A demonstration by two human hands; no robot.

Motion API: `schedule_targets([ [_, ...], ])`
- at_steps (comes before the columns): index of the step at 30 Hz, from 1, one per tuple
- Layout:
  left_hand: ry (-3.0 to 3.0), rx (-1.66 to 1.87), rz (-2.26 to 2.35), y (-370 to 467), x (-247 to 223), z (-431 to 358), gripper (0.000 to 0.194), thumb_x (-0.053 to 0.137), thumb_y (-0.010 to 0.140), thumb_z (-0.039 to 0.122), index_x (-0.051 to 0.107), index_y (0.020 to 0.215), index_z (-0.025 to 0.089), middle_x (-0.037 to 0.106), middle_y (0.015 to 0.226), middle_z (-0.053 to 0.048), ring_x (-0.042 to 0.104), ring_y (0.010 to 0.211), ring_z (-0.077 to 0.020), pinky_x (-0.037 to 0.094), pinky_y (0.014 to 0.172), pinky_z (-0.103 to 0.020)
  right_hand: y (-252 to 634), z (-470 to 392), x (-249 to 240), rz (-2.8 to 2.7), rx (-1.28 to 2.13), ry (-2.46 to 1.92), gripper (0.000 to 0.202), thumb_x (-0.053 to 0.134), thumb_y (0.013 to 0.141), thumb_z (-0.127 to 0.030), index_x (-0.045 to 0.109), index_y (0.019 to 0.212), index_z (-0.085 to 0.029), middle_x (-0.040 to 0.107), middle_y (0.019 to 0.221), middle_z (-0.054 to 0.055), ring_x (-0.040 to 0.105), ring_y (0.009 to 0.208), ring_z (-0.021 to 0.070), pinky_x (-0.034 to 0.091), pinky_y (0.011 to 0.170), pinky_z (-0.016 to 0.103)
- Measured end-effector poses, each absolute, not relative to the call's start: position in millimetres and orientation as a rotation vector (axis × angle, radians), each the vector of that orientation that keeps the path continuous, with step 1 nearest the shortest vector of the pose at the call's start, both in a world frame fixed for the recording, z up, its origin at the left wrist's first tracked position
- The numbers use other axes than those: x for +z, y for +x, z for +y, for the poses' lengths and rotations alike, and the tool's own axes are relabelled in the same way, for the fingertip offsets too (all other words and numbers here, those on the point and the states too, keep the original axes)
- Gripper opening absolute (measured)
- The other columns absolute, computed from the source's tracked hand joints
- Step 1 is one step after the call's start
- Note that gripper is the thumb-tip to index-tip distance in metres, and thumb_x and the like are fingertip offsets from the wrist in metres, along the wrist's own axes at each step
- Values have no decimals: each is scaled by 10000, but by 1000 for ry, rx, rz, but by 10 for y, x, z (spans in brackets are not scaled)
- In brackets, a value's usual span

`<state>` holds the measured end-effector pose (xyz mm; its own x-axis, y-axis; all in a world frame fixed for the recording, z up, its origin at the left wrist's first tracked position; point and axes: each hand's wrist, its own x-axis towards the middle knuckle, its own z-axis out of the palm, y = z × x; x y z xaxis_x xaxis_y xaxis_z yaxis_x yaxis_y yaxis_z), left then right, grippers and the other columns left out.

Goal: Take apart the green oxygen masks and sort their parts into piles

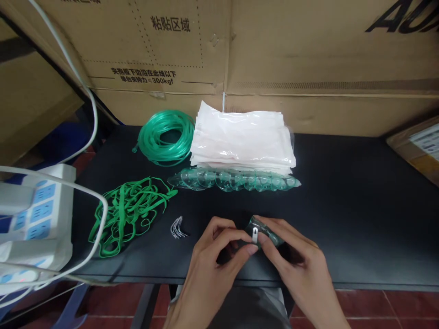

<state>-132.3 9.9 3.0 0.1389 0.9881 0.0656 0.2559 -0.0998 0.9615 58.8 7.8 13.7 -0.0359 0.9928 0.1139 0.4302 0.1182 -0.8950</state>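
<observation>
At the front of the table, both hands meet around a clear green plastic mask (269, 232). My right hand (298, 256) wraps its fingers over the mask from the right. My left hand (219, 256) pinches a small whitish metal strip with a dark slot, a nose clip (254, 235), against the mask's left end. The right thumb presses close to that strip. Much of the mask is hidden behind the fingers. Left of my left hand lie several thin white wires or strips (178, 228). Behind the hands, a row of nested clear green masks (236, 179) lies on its side.
A stack of white plastic bags (242, 137) sits behind the masks, beside a coil of green tubing (142, 139). Tangled green elastic straps (121, 212) lie at left, near a power strip (63, 205) and its white cable (104, 205). Cardboard boxes (291, 50) wall off the back of the black table (360, 205).
</observation>
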Motion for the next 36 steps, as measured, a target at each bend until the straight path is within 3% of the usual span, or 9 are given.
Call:
schedule_targets([
  [7, 1510, 1044, 1345, -1292, 5, 96, 64, 774, 961, 264, 813, 925, 299, 582, 842, 17, 538, 660, -103, 452, 580, -228, 576, 85, 144, -1619, 924, -1416, 318, 695, 1010, -274, 789, 1312, -305, 788, 1225, 64, 777, 1101, 229, 641, 937, 299],
  [16, 1485, 1036, 1354, -1281, -19, 114, 71, 774, 957, 271, 833, 944, 310, 592, 837, 18, 539, 649, -100, 440, 575, -233, 561, 66, 89, -1585, 951, -1385, 323, 697, 1016, -245, 784, 1320, -311, 779, 1256, 64, 770, 1110, 201, 621, 957, 267],
  [22, 1477, 1009, 1353, -1279, -21, 99, 106, 750, 979, 260, 838, 974, 319, 612, 859, 15, 570, 679, -104, 450, 595, -232, 542, 80, 120, -1602, 938, -1348, 336, 687, 1013, -192, 793, 1303, -326, 786, 1163, 33, 776, 1066, 171, 612, 931, 224],
  [29, 1459, 981, 1358, -1283, -31, 102, 105, 748, 982, 252, 838, 962, 302, 617, 864, 16, 577, 700, -106, 445, 611, -227, 597, 89, 102, -1696, 897, -1335, 368, 703, 990, -171, 789, 1316, -319, 751, 1203, 45, 779, 1070, 184, 612, 897, 237],
  [36, 1515, 964, 1336, -1288, -38, 79, 115, 742, 991, 227, 826, 974, 304, 611, 876, 28, 552, 683, -95, 426, 609, -228, 533, 63, 91, -1626, 857, -1386, 304, 713, 974, -177, 836, 1200, -339, 774, 1124, 8, 774, 1022, 162, 582, 878, 220],
])
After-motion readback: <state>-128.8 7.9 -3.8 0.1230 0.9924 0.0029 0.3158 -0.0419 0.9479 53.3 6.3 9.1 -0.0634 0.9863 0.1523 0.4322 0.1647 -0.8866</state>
